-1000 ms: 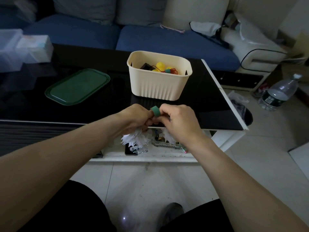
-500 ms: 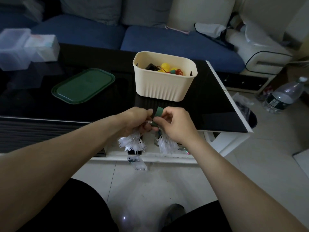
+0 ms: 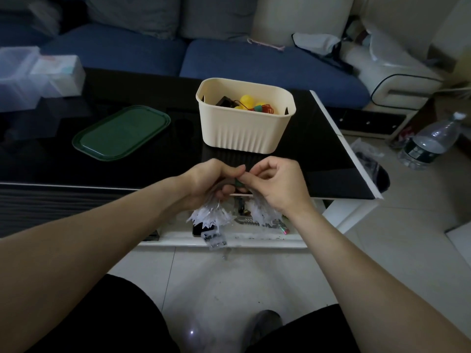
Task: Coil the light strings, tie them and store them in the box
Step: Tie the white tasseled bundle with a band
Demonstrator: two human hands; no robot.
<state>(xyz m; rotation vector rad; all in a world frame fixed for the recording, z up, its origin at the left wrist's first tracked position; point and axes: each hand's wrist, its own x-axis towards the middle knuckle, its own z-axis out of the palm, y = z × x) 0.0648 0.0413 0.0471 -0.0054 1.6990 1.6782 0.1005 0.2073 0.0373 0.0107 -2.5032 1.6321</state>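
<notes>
White light string [image 3: 211,216] is being gripped by left hand [image 3: 207,183] at table edge — green tie [image 3: 239,183] is being pinched by right hand [image 3: 276,186]. One coil already in box [image 3: 244,121]; tying unfinished, storing left.

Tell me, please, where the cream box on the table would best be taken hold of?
Probably by the rolled rim of the cream box, from above, with fingers at its two short ends: the top is open, the rim flares outward, and small slots show near the rim at each end.
</notes>
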